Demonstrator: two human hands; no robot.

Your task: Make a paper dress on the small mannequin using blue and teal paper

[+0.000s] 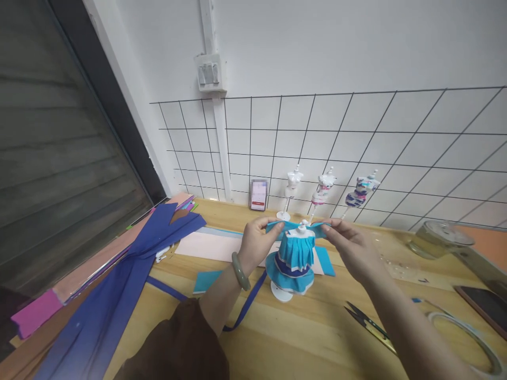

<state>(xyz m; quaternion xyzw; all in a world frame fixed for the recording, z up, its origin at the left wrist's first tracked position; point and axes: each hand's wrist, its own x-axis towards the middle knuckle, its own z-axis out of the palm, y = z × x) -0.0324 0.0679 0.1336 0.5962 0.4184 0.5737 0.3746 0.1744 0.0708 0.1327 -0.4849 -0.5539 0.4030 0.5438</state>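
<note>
A small white mannequin on a round base wears a pleated turquoise dress with a dark blue band above its flared lower tier. Behind the mannequin's neck stretches a turquoise strip. My left hand pinches the strip's left end, and a green bangle circles that wrist. At the right end, my right hand grips the strip between thumb and fingers. Both hands are level with the mannequin's shoulders, one on each side.
Three small mannequins and a phone stand by the wire grid. Scissors and a tape roll lie right. Blue sheets cover the left side. Pink paper lies behind my left hand; a clear container sits back right.
</note>
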